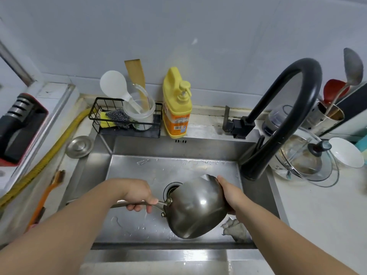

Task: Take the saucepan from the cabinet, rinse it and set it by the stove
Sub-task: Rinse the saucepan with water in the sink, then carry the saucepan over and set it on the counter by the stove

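A: Where is the saucepan (195, 208) now?
B: Over the steel sink (139, 169), tipped on its side with its base turned up toward the camera, just right of the drain (171, 189)

A: And the hands?
B: The left hand (139, 194) is closed around the handle; the right hand (228, 192) presses against the pan's right side, fingers hidden behind it

A: Anything else nearby?
B: The black faucet (286, 116) arches at the right, no water visible. A grey cloth (236, 229) lies in the sink's near right corner. A yellow soap bottle (176, 104) stands on the far worktop
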